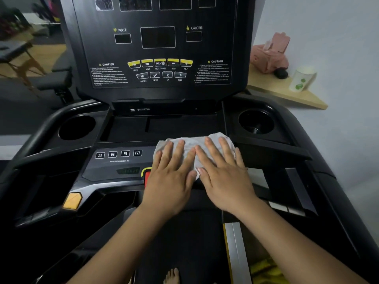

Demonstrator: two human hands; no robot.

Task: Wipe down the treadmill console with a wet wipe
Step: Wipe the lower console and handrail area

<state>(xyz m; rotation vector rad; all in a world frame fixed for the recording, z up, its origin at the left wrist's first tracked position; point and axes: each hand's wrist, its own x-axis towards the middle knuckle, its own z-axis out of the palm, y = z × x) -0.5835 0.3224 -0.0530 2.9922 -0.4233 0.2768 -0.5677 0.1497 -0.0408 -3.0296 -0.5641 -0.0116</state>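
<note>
- A dim room with a pale wall on the right; the black treadmill console (213,48) fills the view.
- The left grip (170,181) and right grip (225,181) lie side by side, fingers straight and flat. They press the wet wipe (193,142) onto the middle of the lower panel; neither clamps it.
- Best, I judge: even, flat pressure and overlapping sweeps, taking care around the red stop button (147,175) at the left grip's edge.
- The incline keys (119,154) to the left read 3, 6, 9, 12, "INCLINE CHOICE %".
- Farther up: PREV, NEXT, PLAY/PAUSE, PRESET, ENTER, UP, DOWN, CAUTION, PULSE, CALORIE.

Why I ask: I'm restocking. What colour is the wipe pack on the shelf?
Pink; the wipe pack shows in the head view.
</note>
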